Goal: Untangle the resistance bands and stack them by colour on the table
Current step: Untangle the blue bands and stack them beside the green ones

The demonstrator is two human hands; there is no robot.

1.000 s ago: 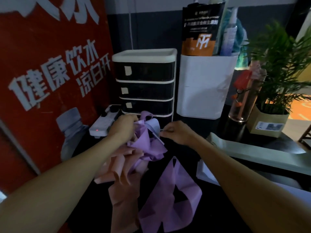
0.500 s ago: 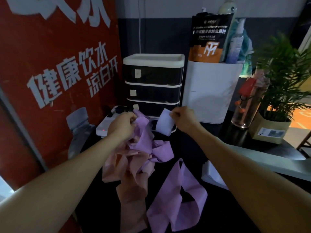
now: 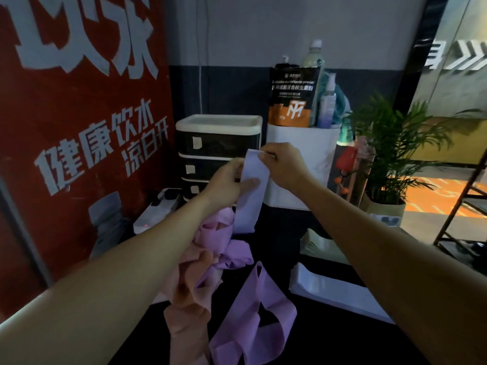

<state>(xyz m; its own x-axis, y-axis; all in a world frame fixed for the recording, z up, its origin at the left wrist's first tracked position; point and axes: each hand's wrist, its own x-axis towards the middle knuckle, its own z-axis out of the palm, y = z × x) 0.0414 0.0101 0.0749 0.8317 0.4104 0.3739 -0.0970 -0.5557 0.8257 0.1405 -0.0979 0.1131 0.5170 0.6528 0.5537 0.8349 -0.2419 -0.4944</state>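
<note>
With the right hand (image 3: 283,164) pinching the pale band (image 3: 250,191) above the tangle (image 3: 216,248), the left hand (image 3: 226,183) gripping it lower should loosen so it slides free upward.

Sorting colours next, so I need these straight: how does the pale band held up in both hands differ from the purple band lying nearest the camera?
The pale lavender band is lifted and hangs fairly straight, pinched by the right hand and left hand; the purple band lies loose on the black table, untouched. The pale band is near white; the purple one is deeper. The purple band curls in open loops. Both are flat, wide strips.
</note>
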